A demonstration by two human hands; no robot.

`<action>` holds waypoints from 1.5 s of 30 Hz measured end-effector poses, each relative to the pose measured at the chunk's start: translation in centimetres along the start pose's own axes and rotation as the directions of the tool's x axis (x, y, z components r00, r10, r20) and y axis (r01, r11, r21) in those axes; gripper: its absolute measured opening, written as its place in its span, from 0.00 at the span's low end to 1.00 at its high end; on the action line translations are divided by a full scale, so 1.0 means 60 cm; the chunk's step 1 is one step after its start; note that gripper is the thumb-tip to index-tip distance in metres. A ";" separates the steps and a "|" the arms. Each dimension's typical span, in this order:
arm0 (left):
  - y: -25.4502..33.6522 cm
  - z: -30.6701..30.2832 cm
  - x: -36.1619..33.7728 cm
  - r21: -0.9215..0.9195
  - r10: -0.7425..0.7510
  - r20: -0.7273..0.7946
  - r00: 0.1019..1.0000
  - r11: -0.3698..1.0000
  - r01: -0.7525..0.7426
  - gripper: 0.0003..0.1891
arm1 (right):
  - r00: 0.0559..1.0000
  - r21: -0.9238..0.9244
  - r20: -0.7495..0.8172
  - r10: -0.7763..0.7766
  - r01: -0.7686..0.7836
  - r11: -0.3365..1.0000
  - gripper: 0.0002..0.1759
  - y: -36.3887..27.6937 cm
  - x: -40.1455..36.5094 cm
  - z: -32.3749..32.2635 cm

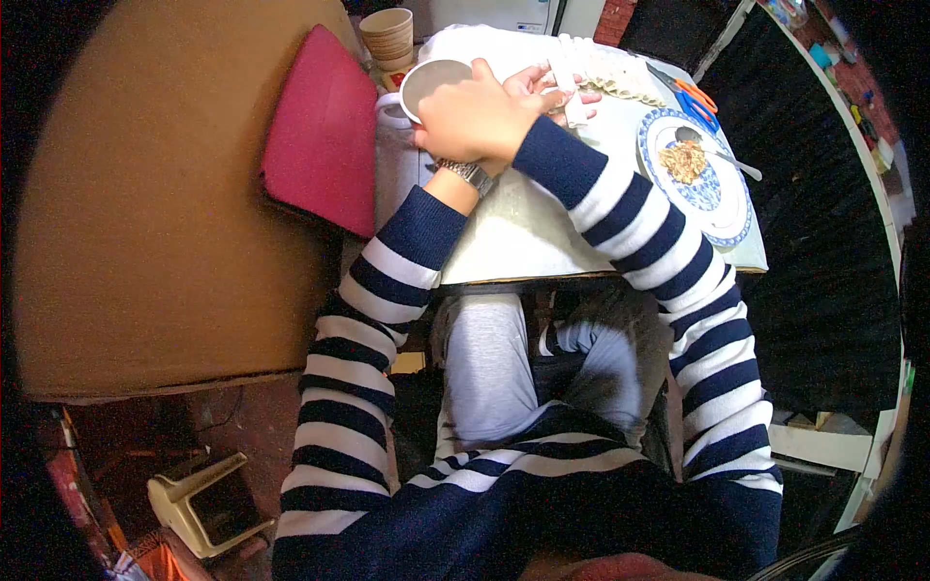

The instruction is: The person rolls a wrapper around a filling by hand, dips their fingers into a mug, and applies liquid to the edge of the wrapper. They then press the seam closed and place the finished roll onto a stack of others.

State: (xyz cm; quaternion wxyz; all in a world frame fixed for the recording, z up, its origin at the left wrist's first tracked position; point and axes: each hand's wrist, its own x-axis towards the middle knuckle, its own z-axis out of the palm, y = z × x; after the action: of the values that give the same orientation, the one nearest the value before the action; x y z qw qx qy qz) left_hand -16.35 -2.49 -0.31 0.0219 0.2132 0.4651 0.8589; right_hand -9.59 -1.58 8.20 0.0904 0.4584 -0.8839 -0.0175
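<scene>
A thin white piece [566,82] lies across the fingers of the left hand [531,85], over the far part of the bench [523,242]. It is to the right of the right hand [472,118] and just left of the rows of dumplings [625,76].

The mug [417,85] stands at the far left of the bench, its handle to the left and its mouth partly covered by the right hand; what is in it is hidden. Beyond it is a stack of cups [387,39]. At the right, the blue-patterned plate [731,218] bears a small heap of chopped filling [682,163], with a spoon [722,152] resting in it, its handle pointing right. Scissors [699,105] lie just beyond the plate.

The forearms cross, the right hand passing over the left wrist, near the watch [467,176]. The left hand is palm up, fingers loosely spread under the white piece. The right hand shows its back, thumb pointing far; its fingertips are mostly hidden at the mug, so whether they are closed on anything cannot be told. A red folder [325,131] is left of the mug.
</scene>
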 end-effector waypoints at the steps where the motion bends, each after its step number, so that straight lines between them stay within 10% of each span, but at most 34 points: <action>1: -0.009 -0.012 0.003 -0.091 0.026 0.065 0.998 0.996 -0.020 0.30 | 1.000 0.025 0.020 0.008 -0.008 1.000 0.23 0.006 0.010 -0.003; 4: -0.016 -0.038 0.005 -0.412 -0.034 0.333 0.942 0.894 0.177 0.29 | 0.999 0.148 0.032 -0.008 0.004 0.989 0.27 0.036 0.029 -0.011; 6: 0.006 -0.024 -0.020 -0.753 -0.024 0.540 0.842 0.434 0.495 0.28 | 0.999 0.248 0.019 -0.030 0.024 0.969 0.27 0.052 0.033 -0.015; 7: 0.030 -0.003 -0.038 -0.220 -0.024 0.469 0.883 0.965 0.143 0.29 | 0.999 0.352 0.036 -0.019 0.005 0.936 0.33 0.059 0.037 -0.012; 8: 0.054 0.018 -0.055 0.522 -0.024 0.395 0.918 0.829 -0.203 0.30 | 0.999 0.315 -0.034 -0.023 0.033 0.949 0.33 0.060 0.037 -0.008; 9: 0.060 0.019 -0.057 0.591 -0.035 0.414 0.910 0.770 -0.239 0.31 | 0.994 0.279 -0.102 -0.028 0.056 0.959 0.33 0.058 0.035 -0.005; 12: 0.054 0.029 -0.066 0.157 -0.065 0.269 0.961 0.987 0.022 0.29 | 0.985 0.238 -0.167 -0.051 0.090 0.967 0.34 0.053 0.024 -0.008; 16: 0.012 -0.009 -0.041 0.178 -0.070 0.126 0.990 0.983 0.047 0.28 | 0.987 0.219 -0.155 -0.046 0.080 0.973 0.34 0.052 0.010 -0.017; 20: -0.033 -0.057 -0.031 -0.459 -0.053 0.180 0.982 0.879 0.131 0.28 | 0.955 0.487 -0.295 -0.018 0.167 0.857 0.34 0.072 0.010 0.000; 29: 0.000 -0.054 -0.044 -0.198 -0.094 0.210 0.973 0.971 0.137 0.27 | 0.941 0.355 -0.319 -0.113 0.229 0.907 0.32 0.084 -0.010 -0.008; 35: 0.057 0.052 -0.056 0.142 -0.175 -0.210 0.962 0.968 0.207 0.20 | 0.903 0.754 -0.421 0.084 0.297 0.585 0.32 0.129 0.007 0.003; 38: 0.067 0.054 -0.044 -0.069 -0.223 -0.128 0.966 0.974 0.216 0.18 | 0.937 0.939 -0.298 0.179 0.255 0.228 0.33 0.154 -0.004 -0.015; 42: 0.074 0.047 -0.043 -0.092 -0.227 -0.072 0.971 0.971 0.220 0.16 | 0.944 0.951 -0.306 0.120 0.298 0.077 0.21 0.217 -0.060 -0.005; 45: 0.085 0.053 -0.043 -0.138 -0.201 -0.053 0.978 0.972 0.192 0.16 | 0.853 0.919 -0.366 0.372 0.268 0.290 0.32 0.206 -0.116 -0.029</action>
State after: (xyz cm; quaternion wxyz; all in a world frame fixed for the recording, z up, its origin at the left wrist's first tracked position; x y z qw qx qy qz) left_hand -11.94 -3.47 4.44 0.1057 0.1355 0.4264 0.8880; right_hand -15.36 11.33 10.31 0.0339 0.3748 -0.6708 0.6391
